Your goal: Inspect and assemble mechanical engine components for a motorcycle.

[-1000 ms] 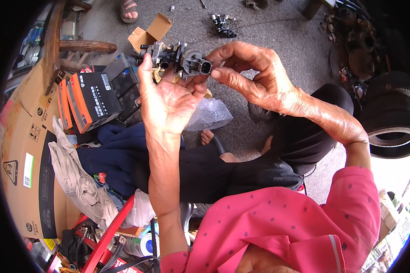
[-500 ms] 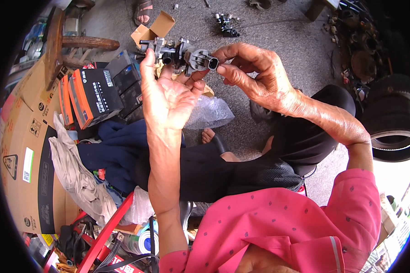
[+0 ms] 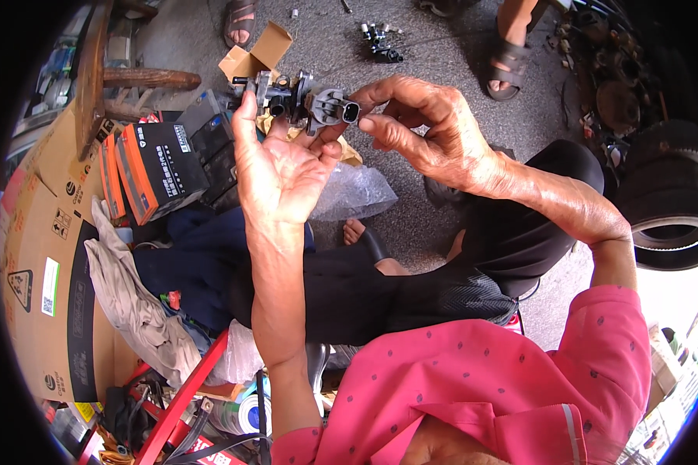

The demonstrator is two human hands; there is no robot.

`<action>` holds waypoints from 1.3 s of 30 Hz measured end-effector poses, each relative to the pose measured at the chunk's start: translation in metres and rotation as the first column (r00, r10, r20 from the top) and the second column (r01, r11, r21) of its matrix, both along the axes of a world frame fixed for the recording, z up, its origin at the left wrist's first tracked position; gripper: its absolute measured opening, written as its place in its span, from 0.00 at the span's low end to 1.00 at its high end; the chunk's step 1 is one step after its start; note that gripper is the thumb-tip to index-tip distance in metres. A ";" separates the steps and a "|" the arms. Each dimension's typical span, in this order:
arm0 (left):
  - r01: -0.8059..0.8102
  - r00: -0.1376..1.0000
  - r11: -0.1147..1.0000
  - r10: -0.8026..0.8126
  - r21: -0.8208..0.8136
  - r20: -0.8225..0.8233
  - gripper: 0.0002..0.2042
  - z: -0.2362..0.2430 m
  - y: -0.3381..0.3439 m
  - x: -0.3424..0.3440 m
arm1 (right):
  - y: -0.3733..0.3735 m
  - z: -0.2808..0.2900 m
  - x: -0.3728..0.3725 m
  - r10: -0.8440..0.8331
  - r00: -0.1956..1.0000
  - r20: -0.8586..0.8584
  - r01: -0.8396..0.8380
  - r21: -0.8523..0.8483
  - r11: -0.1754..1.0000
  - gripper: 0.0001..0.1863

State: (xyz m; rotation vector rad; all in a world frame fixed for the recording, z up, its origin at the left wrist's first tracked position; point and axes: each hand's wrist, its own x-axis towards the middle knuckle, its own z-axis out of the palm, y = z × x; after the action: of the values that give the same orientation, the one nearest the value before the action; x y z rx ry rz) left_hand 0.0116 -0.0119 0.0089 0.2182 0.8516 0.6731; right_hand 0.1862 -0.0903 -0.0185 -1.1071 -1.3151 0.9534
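Note:
A small grey metal and black plastic engine part (image 3: 326, 107) with an oval electrical connector is held up near the top middle. My left hand (image 3: 283, 170), palm up, grips it from below; the thumb presses its left end and the fingers curl behind and under the body. At the connector end, my right hand (image 3: 442, 136) has its thumb and bent forefinger close around the socket's edge. The forefinger's tip is partly hidden behind the part. Behind my left hand stands an opened small cardboard box (image 3: 265, 53), and clear plastic wrap (image 3: 357, 192) lies below the part.
Another black part with fittings (image 3: 381, 43) lies on the floor ahead. Black-and-orange boxes (image 3: 159, 167) and a large carton (image 3: 54, 271) stand at the left. Black rings (image 3: 671, 201) are stacked at the right. Another person's sandalled foot (image 3: 508, 66) is at the upper right.
A sandalled foot has come into view at the upper right. The engine part has shifted slightly left and down in the picture with both my hands, their grip much the same.

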 end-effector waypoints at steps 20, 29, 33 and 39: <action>-0.021 0.999 1.000 0.022 -0.018 0.035 0.33 -0.002 0.005 -0.007 | -0.004 0.005 0.001 0.050 0.984 0.171 -0.043 -0.044 0.998 0.19; -0.071 0.997 0.997 0.071 -0.015 0.008 0.28 0.001 0.006 -0.009 | -0.007 -0.003 -0.003 0.091 0.941 0.326 -0.037 -0.170 0.985 0.23; -0.094 0.995 0.996 0.094 0.005 -0.024 0.27 0.006 0.006 -0.006 | -0.007 -0.008 -0.002 0.188 0.850 0.492 -0.093 -0.211 0.973 0.23; -0.085 0.996 0.996 0.085 0.006 -0.008 0.26 0.005 0.007 -0.006 | -0.007 -0.010 -0.002 0.242 0.833 0.497 -0.134 -0.242 0.961 0.18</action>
State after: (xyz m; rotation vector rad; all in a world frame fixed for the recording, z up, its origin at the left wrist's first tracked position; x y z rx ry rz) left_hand 0.0053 -0.0047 0.0142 0.1912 0.8709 0.7550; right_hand 0.1838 -0.0970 -0.0289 -1.4819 -1.8316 0.9790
